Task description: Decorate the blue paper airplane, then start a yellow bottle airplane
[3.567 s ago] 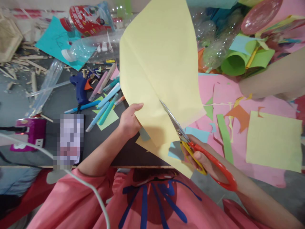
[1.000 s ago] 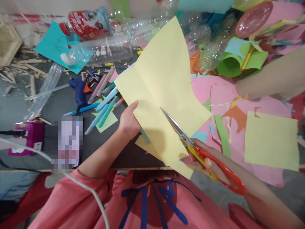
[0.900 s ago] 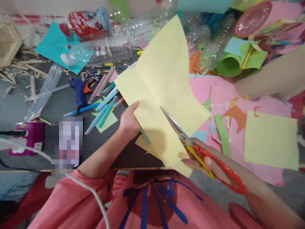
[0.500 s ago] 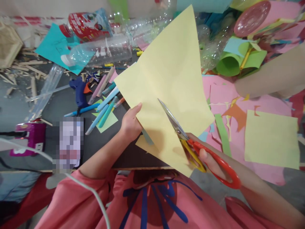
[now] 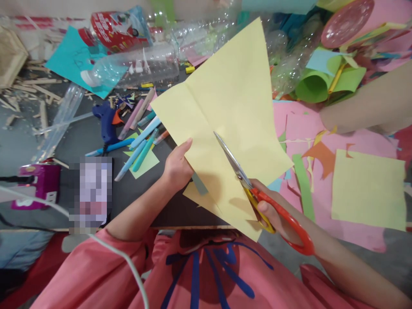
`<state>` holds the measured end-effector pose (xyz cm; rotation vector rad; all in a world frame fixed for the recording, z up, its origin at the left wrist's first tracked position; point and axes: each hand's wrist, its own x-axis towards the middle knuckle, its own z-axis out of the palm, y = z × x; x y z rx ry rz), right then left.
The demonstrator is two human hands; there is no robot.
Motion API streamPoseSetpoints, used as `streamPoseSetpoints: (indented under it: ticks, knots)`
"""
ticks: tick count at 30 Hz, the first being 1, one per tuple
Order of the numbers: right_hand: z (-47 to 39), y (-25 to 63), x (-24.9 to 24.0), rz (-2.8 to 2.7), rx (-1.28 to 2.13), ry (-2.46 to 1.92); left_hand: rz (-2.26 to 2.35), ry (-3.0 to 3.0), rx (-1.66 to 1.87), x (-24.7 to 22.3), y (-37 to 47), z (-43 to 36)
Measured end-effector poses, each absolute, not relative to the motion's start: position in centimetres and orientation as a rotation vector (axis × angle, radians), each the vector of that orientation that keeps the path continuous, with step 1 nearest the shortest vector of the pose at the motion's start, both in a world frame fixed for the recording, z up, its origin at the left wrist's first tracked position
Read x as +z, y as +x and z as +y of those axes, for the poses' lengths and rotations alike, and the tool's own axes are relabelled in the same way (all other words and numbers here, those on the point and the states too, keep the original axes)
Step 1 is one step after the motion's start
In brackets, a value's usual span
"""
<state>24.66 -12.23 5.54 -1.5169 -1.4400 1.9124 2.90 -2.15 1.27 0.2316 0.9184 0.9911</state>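
Note:
A large pale yellow sheet of paper (image 5: 238, 90) is held up over the table's front edge. My left hand (image 5: 178, 167) grips its left side, thumb on top and the other fingers hidden beneath. In my right hand (image 5: 273, 210) is a pair of scissors (image 5: 236, 167) with red and yellow handles. Their blades look nearly closed and lie over the sheet, tip pointing up and left. A slit appears to run through the paper near the tip. Below the sheet lies another yellow piece of paper (image 5: 202, 199), partly covered.
Left of the sheet are markers (image 5: 143, 141), a blue glue gun (image 5: 107, 122), a phone (image 5: 95, 189) and a purple box (image 5: 38, 184) with a cable. Plastic bottles (image 5: 138, 68) line the back. Pink paper (image 5: 357, 184) and a yellow square (image 5: 368, 189) lie right. Another person's arm (image 5: 367, 103) reaches in.
The scissors' handles have come closer together as my right hand closed. The sheet's top has dipped slightly and a crease or cut line shows more clearly. My left hand keeps its grip.

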Motion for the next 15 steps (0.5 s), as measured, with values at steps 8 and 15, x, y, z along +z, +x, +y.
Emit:
streamPoseSetpoints:
  ticks: [8, 15]
  knots:
    - [-12.15, 23.91, 4.91, -1.225, 2.001, -1.655, 0.917, 0.241, 0.993, 1.12, 2.77, -2.00]
    - [-11.99, 24.87, 5.36, -1.324, 2.022, -1.599, 0.960, 0.175, 0.978, 1.21, 2.29, -1.57]
